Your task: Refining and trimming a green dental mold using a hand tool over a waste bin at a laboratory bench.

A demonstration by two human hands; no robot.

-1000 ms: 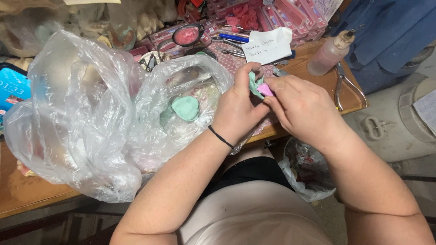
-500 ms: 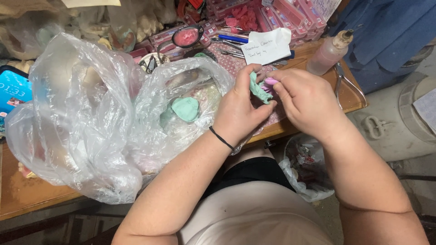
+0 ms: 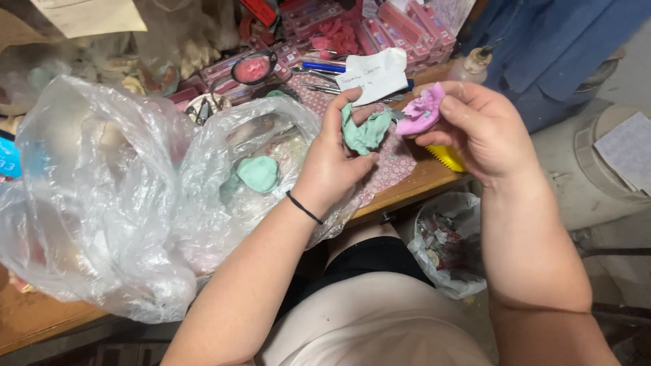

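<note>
now left hand (image 3: 336, 159) grasps green putty lump (image 3: 363, 132); right hand (image 3: 485, 132) pinches pink putty piece (image 3: 422, 112), just apart.

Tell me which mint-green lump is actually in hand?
The crumpled green piece pinched in the left hand; the other green lump lies untouched inside the clear plastic bag.

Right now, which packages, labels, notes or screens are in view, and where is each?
Clear plastic bags: left on the table, crumpled, holding green lumps.
White paper note: behind the hands, handwritten.
Pink compartment boxes: top centre, stacked.
Blue screen edge: far left, mostly hidden.
Beige paper sheet: top left.
Small clear bag: below the table edge.
</note>
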